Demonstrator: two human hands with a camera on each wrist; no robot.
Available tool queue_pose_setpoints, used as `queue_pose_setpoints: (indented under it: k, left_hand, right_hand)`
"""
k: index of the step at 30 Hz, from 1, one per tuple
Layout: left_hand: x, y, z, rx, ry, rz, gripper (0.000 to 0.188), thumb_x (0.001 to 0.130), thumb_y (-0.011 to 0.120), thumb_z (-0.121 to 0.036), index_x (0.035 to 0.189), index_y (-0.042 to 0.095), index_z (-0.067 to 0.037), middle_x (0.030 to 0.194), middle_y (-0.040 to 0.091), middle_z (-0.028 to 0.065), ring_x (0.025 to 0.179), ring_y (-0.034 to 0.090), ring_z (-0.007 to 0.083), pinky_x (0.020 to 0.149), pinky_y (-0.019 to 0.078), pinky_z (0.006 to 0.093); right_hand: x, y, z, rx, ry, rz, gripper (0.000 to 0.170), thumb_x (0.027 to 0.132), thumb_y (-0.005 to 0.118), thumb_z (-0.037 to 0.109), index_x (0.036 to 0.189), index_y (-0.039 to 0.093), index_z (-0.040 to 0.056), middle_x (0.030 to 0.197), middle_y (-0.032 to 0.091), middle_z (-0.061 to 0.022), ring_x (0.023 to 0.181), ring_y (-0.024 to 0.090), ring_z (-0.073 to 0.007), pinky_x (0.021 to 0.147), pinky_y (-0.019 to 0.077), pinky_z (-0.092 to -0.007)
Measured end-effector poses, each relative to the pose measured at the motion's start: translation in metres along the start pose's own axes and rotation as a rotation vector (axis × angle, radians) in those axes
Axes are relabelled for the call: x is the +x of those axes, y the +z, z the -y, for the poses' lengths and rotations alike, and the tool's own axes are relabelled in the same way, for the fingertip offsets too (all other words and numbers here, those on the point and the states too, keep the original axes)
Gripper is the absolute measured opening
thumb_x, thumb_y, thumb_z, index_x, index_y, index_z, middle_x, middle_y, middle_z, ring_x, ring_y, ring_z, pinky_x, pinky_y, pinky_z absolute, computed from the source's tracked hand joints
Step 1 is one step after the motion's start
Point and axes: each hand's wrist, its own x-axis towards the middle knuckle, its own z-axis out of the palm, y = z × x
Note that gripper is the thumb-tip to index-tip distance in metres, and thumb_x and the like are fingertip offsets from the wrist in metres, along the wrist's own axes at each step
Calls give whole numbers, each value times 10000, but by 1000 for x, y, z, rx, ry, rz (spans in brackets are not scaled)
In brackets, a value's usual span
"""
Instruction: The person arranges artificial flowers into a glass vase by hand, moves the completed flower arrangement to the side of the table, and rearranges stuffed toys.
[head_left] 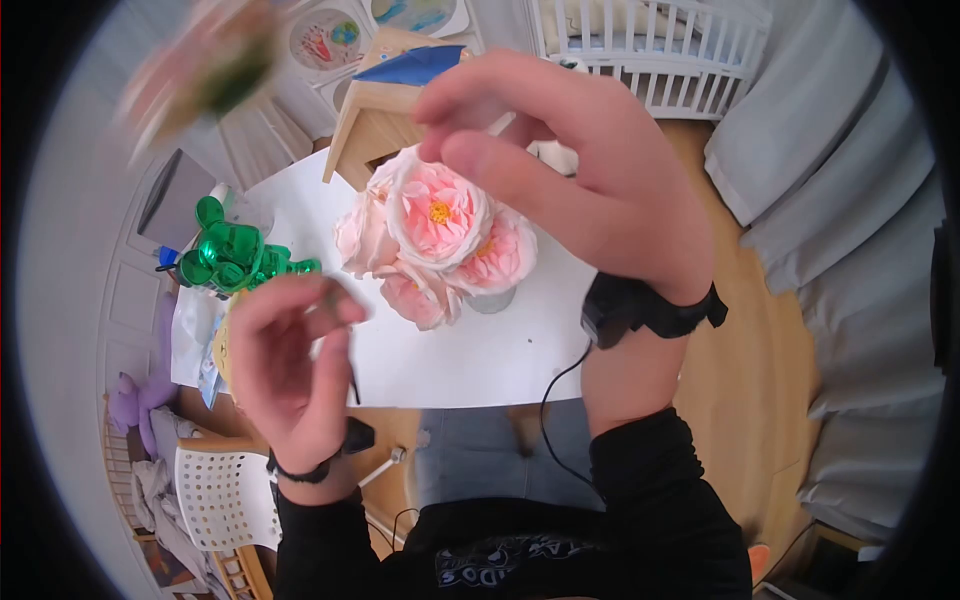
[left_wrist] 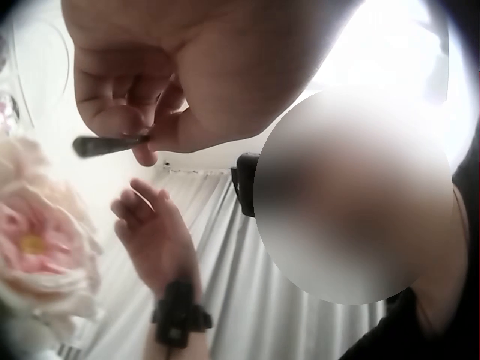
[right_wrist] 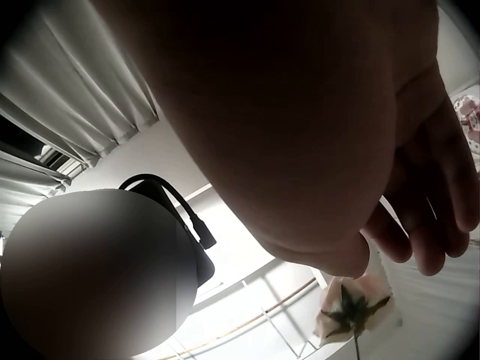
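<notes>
My left hand (head_left: 295, 365) pinches a thin stem between thumb and fingers. Its dark cut end (left_wrist: 97, 145) sticks out past the fingertips in the left wrist view. A pale pink rose (head_left: 205, 85) looms blurred at the upper left, close to the head camera; its green underside and stem show in the right wrist view. Several pink roses (head_left: 438, 215) stand in a clear vase (head_left: 492, 300) on the white table (head_left: 470, 365). Up beside these blooms, my right hand (head_left: 600, 175) is raised with loosely bent fingers and holds nothing.
A shiny green bear figure (head_left: 235, 250) stands on the table's left side. Behind the roses is a wooden house-shaped box (head_left: 385, 105) with a blue piece on top. A white perforated chair (head_left: 225, 490) is at the lower left. A black cable (head_left: 545, 400) hangs from the right wrist.
</notes>
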Motion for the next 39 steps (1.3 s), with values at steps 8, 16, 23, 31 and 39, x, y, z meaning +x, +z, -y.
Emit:
queue_pose_setpoints:
  k: [8, 16, 23, 31, 39]
  left_hand:
    - [87, 58, -20, -53, 57, 521, 466, 936, 651, 124, 1396, 613, 55, 1277, 706, 143, 1140, 715, 216, 976, 562, 340]
    - [107, 51, 50, 339, 387, 354, 383, 920, 797, -105, 1289, 752, -14, 1285, 749, 164, 1185, 697, 397, 1051, 540, 452]
    - [97, 52, 44, 289, 190, 463, 297, 876, 830, -166, 1105, 719, -12, 1343, 709, 192, 1110, 739, 405, 888, 608, 427]
    - [108, 29, 53, 100, 161, 785, 272, 868, 776, -160, 1036, 652, 15, 1593, 565, 357, 1265, 706, 436, 1080, 526, 447]
    - [110, 22, 71, 60, 265, 831, 326, 851, 855, -204, 1028, 665, -6, 1634, 529, 330, 1418, 603, 471, 1165, 465, 475]
  right_hand:
    - [-7, -14, 1, 291, -12, -343, 298, 1016, 783, 77, 1286, 706, -21, 1073, 769, -74, 926, 706, -135, 787, 551, -287]
    - [6, -36, -35, 213, -163, -903, 211, 1050, 764, 44, 1229, 685, -33, 1086, 768, -140, 918, 731, -175, 795, 589, -289]
    - [11, -22, -41, 119, -227, -866, 186, 1082, 745, 93, 1209, 699, -35, 1054, 779, -129, 884, 726, -177, 788, 593, -295]
    - [21, 9, -38, 191, -84, -693, 178, 1024, 785, 8, 1159, 681, -45, 938, 767, -94, 841, 737, -131, 772, 607, -243]
    - [13, 18, -18, 27, 27, -416, 144, 1012, 782, -4, 1145, 738, -40, 1028, 798, -120, 890, 759, -169, 772, 603, -286]
